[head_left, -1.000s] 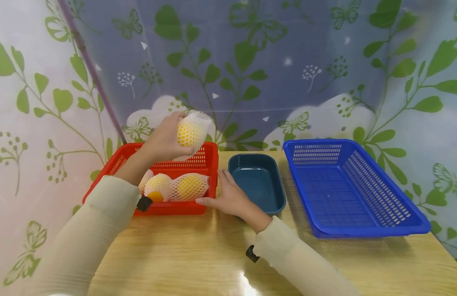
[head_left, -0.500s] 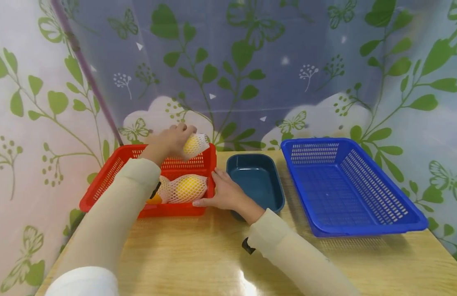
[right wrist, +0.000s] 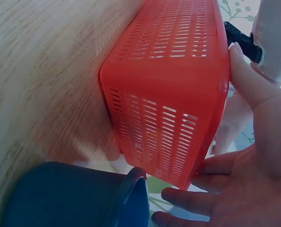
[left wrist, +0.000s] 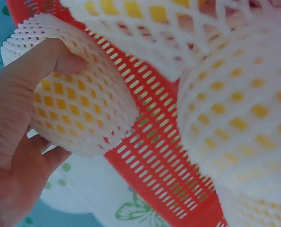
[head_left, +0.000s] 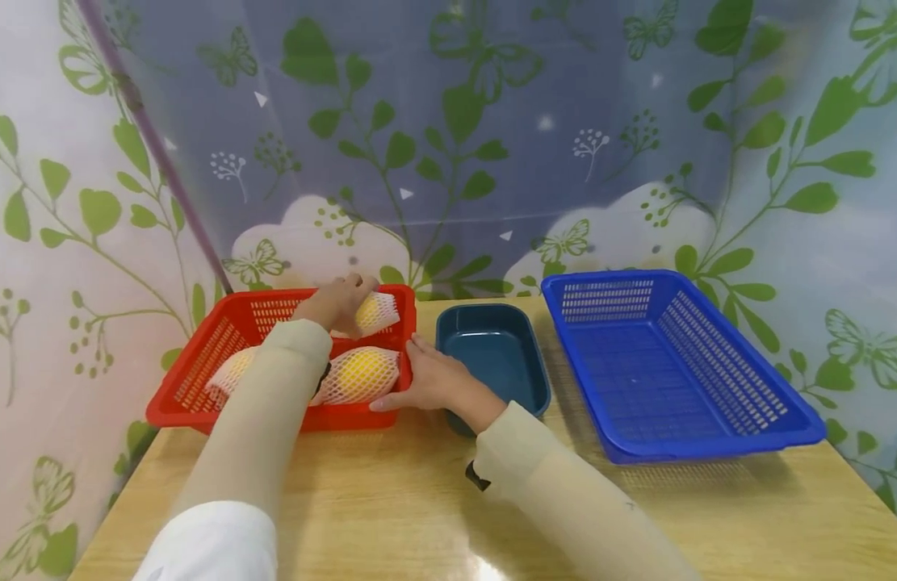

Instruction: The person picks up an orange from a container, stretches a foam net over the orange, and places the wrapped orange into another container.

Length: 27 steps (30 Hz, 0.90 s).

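Note:
My left hand [head_left: 339, 307] grips a yellow fruit [left wrist: 79, 101] wrapped in a white foam net, thumb on one side and fingers underneath. The hand is low in the red basket [head_left: 170, 403], by its back right part. Nearer the front lies another net-wrapped fruit [head_left: 364, 373], and a further one [head_left: 233, 369] shows at the left, partly hidden by my left forearm. My right hand [head_left: 437, 379] rests on the basket's front right corner, thumb along the front rim and fairly straight fingers along the right side, as the right wrist view [right wrist: 225, 184] shows.
A dark teal bin [head_left: 495, 355] stands just right of the red basket, partly behind my right hand. Further right is a larger blue basket [head_left: 659, 379]. All stand on a wooden table [head_left: 390, 500] before a leaf-patterned curtain [head_left: 463, 161].
My left hand has lowered the net-wrapped fruit from above the red basket's back rim down into the basket. My right hand keeps its place at the basket's corner.

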{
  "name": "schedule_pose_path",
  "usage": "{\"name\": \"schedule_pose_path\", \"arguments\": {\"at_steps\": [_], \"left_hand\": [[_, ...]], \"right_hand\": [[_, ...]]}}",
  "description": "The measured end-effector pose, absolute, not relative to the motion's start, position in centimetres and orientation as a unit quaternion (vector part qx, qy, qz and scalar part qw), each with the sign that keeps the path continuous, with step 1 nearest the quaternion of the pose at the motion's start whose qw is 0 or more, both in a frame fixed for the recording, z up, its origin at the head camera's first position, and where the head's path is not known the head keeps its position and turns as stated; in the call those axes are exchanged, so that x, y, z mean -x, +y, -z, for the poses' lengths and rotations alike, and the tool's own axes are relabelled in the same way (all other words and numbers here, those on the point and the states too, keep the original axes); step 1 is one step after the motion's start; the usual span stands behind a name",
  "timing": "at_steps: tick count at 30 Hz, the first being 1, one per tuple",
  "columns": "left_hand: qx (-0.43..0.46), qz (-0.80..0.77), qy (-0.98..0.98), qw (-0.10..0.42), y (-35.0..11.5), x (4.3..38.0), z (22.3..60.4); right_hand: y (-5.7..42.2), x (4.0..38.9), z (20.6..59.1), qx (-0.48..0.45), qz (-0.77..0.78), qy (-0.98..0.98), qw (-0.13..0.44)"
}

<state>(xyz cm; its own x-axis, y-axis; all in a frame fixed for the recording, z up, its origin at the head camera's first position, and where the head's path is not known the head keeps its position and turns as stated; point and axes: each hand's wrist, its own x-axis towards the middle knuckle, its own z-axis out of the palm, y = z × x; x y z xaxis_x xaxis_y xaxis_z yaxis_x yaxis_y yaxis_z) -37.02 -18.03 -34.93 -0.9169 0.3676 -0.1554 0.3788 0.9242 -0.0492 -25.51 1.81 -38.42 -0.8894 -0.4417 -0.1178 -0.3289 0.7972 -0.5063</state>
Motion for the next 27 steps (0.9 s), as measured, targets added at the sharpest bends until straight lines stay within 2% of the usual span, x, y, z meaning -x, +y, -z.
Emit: {"name": "schedule_pose_path", "arguments": {"at_steps": [11,16,27], "left_hand": [[-0.142,0.019,0.976,0.165,-18.6,36.2,36.9],[-0.142,0.0,0.975,0.17,-18.6,36.2,37.2],[-0.183,0.037,0.971,0.147,-18.4,35.8,36.6]], "right_hand": [[0.7,25.3,38.1,0.202,0.215,0.948,0.124],[0.8,25.2,37.8,0.203,0.21,0.949,0.119],[1.0,25.4,37.8,0.197,0.213,0.95,0.117]]}}
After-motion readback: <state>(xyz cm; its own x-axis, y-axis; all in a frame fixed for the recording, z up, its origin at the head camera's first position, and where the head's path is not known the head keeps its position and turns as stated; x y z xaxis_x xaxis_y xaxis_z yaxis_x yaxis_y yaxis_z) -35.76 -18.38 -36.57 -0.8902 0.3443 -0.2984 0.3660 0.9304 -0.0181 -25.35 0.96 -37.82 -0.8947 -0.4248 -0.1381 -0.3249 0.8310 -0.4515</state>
